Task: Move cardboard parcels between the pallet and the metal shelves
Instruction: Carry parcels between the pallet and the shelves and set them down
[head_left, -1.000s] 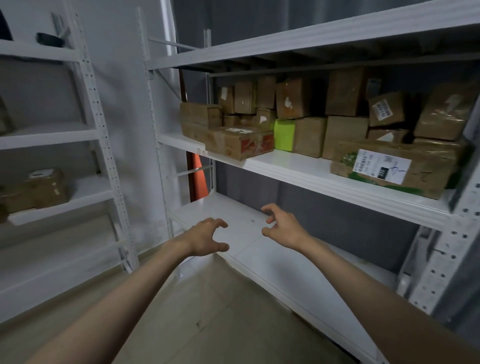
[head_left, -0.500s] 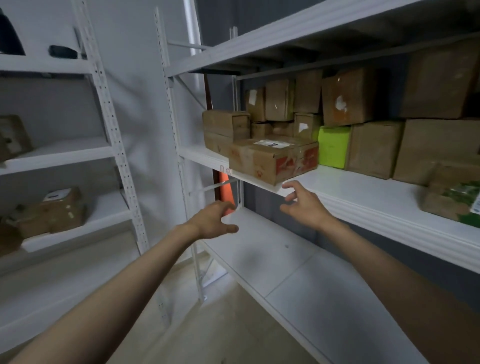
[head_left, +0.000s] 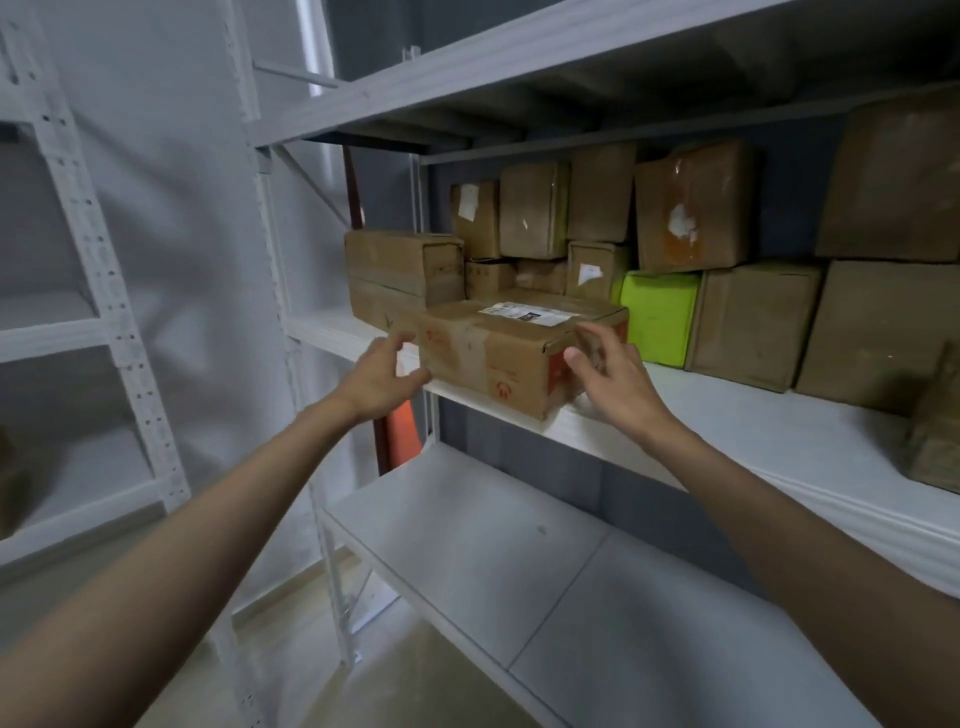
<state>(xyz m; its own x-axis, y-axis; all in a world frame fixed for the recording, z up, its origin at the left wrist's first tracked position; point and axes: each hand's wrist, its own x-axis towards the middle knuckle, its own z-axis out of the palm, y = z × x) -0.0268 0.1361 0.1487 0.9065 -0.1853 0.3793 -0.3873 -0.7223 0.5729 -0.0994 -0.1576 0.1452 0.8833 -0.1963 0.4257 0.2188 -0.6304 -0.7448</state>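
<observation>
Parcel (head_left: 498, 358) at shelf (head_left: 727, 415) edge

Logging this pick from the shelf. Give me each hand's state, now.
Left hand: open, fingers spread at the left end of the front parcel, not gripping.
Right hand: open, fingers against the parcel's right end, not yet curled round it.

Label (head_left: 530, 313) print illegible; right-edge parcel (head_left: 935, 431) cut off; rear parcels (head_left: 540, 275) partly hidden; left-edge box (head_left: 8, 488) cropped and blurred.
</observation>
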